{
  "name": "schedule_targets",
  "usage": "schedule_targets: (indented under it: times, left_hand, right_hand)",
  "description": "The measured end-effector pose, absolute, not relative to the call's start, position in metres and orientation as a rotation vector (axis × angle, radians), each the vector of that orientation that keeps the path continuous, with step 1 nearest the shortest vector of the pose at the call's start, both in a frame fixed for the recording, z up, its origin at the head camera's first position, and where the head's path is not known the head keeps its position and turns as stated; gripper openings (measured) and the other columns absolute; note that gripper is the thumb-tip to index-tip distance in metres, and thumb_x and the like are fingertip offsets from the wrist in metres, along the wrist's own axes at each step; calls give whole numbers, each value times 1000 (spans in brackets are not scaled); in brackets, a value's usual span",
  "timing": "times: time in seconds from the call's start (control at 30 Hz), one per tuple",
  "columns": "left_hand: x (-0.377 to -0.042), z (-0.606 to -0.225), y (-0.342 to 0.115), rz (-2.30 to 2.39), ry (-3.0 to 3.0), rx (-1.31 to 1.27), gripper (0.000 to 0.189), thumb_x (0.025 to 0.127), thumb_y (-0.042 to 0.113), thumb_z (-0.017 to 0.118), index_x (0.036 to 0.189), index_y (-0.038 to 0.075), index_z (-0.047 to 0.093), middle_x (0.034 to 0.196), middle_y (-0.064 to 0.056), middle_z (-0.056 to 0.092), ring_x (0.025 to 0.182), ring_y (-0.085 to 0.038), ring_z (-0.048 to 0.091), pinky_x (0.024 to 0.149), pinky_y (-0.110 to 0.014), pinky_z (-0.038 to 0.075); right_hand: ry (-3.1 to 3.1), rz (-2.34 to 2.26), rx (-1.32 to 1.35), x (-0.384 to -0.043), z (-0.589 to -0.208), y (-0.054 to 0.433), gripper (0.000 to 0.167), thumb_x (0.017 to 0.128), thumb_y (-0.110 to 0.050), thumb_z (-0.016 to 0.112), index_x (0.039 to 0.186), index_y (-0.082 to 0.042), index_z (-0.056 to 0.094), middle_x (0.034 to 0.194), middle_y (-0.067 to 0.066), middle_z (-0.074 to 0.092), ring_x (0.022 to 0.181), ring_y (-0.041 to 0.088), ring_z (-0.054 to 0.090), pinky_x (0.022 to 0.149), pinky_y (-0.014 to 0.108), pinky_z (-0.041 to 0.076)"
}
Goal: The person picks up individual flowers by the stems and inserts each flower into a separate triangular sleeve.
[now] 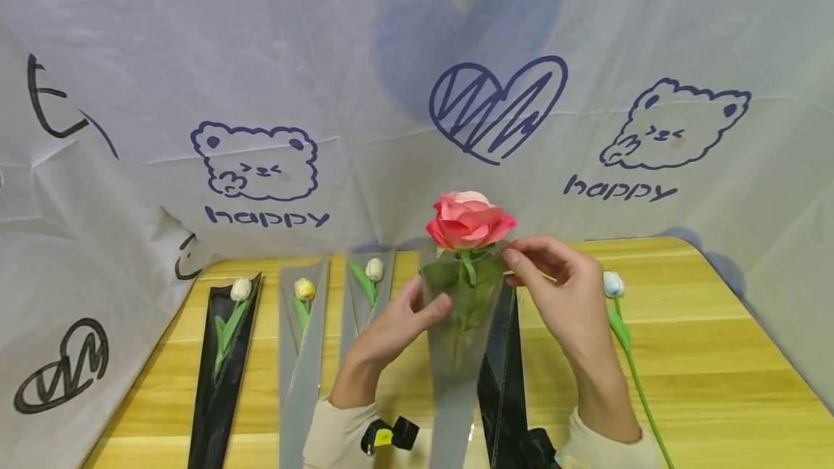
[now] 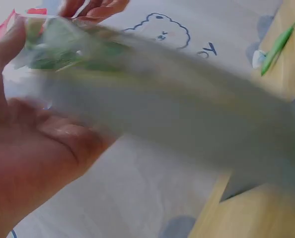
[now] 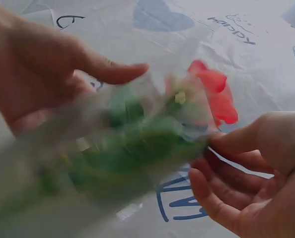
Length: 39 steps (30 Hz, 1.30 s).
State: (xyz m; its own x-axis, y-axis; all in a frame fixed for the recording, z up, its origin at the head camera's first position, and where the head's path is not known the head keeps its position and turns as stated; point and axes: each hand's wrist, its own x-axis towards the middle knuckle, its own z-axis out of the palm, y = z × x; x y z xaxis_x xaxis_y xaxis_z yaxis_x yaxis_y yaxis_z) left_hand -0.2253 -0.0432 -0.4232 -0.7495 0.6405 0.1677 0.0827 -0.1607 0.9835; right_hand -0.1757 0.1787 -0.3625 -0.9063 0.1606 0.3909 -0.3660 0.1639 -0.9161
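A pink-red rose (image 1: 470,221) with green leaves stands upright in a translucent flower sleeve (image 1: 452,400), its bloom above the sleeve's top edge. My left hand (image 1: 399,323) holds the sleeve from the left, thumb across its front and fingers behind. At the upper right edge, just below the bloom, my right hand (image 1: 565,288) pinches the film between thumb and index finger. The right wrist view shows that pinch close to the rose's petals (image 3: 214,91). In the left wrist view the sleeve (image 2: 152,109) is blurred and crosses in front of the palm.
On the wooden table (image 1: 704,339) lie a black sleeve with a white tulip (image 1: 240,289), a grey one with a yellow tulip (image 1: 304,289) and another with a white tulip (image 1: 374,270). A black sleeve (image 1: 504,389) lies behind the rose. A blue-white tulip (image 1: 613,284) lies at right.
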Motion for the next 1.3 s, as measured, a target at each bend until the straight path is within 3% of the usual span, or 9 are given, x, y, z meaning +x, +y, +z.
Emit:
schedule_targets:
  times: [0.07, 0.13, 0.23, 0.3, 0.4, 0.6, 0.83, 1.1, 1.3]
  left_hand:
    - [-224, -421, -44, 2072, 1741, 709, 84, 100, 51, 62, 157, -1, 28, 126, -9, 59, 112, -12, 60, 92, -30, 51]
    - [-224, -417, -42, 2199, 1689, 650, 62, 106, 36, 58, 151, 0, 36, 109, -4, 62, 102, -12, 63, 85, -30, 54]
    - [-224, -412, -38, 2323, 1668, 604, 18, 109, 14, 51, 126, 7, 50, 84, -1, 56, 85, -11, 63, 76, -29, 54]
    - [-223, -409, -36, 2369, 1694, 577, 8, 108, 8, 50, 113, 13, 53, 76, -1, 52, 80, -11, 61, 74, -29, 54]
    - [-221, -407, -33, 2440, 1734, 551, 11, 107, 4, 52, 103, 14, 54, 71, -1, 48, 75, -10, 54, 70, -27, 50]
    - [-214, -398, -30, 2525, 1818, 659, 5, 105, 4, 57, 101, 2, 54, 68, 4, 38, 60, -9, 33, 57, -23, 32]
    - [-206, -385, -35, 2610, 1610, 674, 18, 105, -1, 52, 99, 16, 56, 74, 4, 49, 71, -7, 46, 61, -20, 43]
    - [-201, -379, -34, 2585, 1677, 729, 19, 105, -1, 51, 100, 17, 57, 75, 6, 45, 63, -8, 36, 57, -20, 31]
    - [-204, -383, -34, 2578, 1687, 729, 11, 103, 15, 63, 101, 9, 54, 77, 6, 47, 60, -7, 33, 54, -20, 26]
  right_hand:
    - [-1992, 1804, 148, -175, -362, 178, 11, 96, 0, 70, 104, 8, 71, 97, 10, 73, 86, 17, 72, 74, 32, 61]
    - [-1956, 1808, 119, -175, -361, 178, 11, 95, 1, 71, 104, 8, 72, 96, 8, 74, 86, 17, 72, 74, 32, 61]
    - [-1931, 1813, 101, -175, -360, 176, 11, 95, 0, 72, 104, 8, 72, 95, 7, 74, 84, 17, 72, 73, 31, 61]
    - [-1918, 1819, 101, -175, -359, 174, 11, 94, 1, 72, 103, 8, 72, 95, 8, 73, 84, 17, 72, 72, 32, 61]
    - [-1908, 1812, 117, -175, -360, 170, 10, 93, 3, 72, 102, 7, 73, 96, 10, 73, 84, 19, 72, 71, 32, 61]
    - [-1877, 1821, 246, -171, -358, 164, 11, 90, 8, 74, 101, 7, 74, 102, 15, 72, 95, 23, 71, 76, 32, 61]
    - [-1681, 1869, 393, -163, -352, 167, 14, 91, 13, 69, 105, 15, 70, 107, 15, 72, 96, 23, 71, 79, 29, 60]
    - [-1688, 1856, 398, -158, -348, 165, 20, 93, 11, 68, 112, 13, 69, 108, 16, 70, 97, 25, 69, 81, 28, 59]
    - [-1657, 1801, 512, -159, -346, 165, 40, 97, 12, 57, 137, 7, 56, 134, 22, 59, 118, 34, 58, 92, 27, 55]
